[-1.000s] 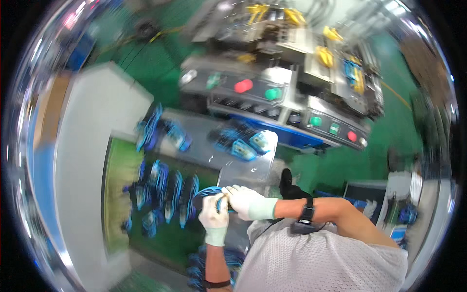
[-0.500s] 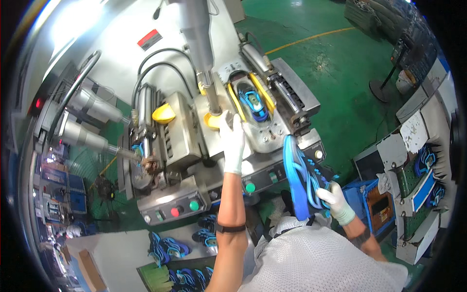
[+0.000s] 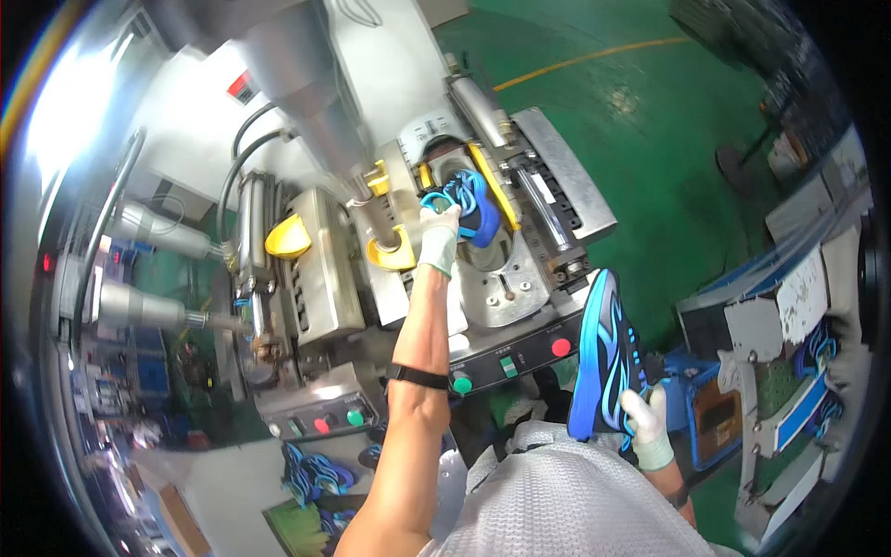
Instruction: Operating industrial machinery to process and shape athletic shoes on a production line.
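My left hand [image 3: 440, 227], in a white glove, is closed on the collar end of a blue and black sports shoe [image 3: 480, 215]. That shoe sits tilted over the recess of the metal press station [image 3: 506, 302], between yellow side pads [image 3: 495, 183]. Off to the right, my gloved right hand [image 3: 647, 420] grips a second blue and black sports shoe [image 3: 594, 371]. This one is held on end, its side with light-blue stripes showing, clear of the machine's front. A curved yellow pad [image 3: 397, 255] under a steel ram is just left of my left hand.
A large grey cylinder [image 3: 297, 84] hangs over the press. Red button [image 3: 561, 347] and green button [image 3: 462, 384] are on the front panel. More blue shoes [image 3: 316, 472] lie on a table at lower left. A blue crate [image 3: 719, 422] and a rack are at right.
My left hand has left the yellow pad and taken hold of the shoe in the press, which is now raised and tilted. The shoe in my right hand has turned to show its side.
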### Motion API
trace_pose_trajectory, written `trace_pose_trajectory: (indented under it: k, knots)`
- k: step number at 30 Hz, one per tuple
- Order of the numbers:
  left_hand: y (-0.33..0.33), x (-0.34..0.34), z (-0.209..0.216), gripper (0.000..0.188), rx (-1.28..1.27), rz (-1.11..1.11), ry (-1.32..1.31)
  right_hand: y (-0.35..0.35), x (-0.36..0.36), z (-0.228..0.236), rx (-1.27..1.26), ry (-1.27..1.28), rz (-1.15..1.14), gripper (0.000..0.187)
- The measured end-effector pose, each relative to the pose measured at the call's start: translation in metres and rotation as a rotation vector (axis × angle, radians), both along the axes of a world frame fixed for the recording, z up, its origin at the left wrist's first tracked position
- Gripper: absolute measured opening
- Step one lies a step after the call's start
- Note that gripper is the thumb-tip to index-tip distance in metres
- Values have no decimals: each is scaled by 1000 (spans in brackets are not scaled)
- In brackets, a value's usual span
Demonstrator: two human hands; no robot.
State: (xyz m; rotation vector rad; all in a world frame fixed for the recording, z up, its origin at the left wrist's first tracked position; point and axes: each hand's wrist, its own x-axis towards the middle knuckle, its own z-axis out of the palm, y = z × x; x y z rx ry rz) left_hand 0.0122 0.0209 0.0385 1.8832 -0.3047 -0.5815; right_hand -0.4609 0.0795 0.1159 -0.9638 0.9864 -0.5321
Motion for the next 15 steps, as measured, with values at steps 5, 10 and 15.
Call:
trace_pose_trajectory:
  k: [5, 10, 15]
  knots:
    - [145, -77, 41, 51, -478, -97, 114, -43, 84, 29, -336, -14, 133, 33]
    - [316, -185, 102, 55, -503, -66, 288, -157, 242, 16, -123, -102, 663, 32]
    - [461, -288, 94, 66, -85, 182, 282, -175, 412, -91, -1121, 597, 627, 52]
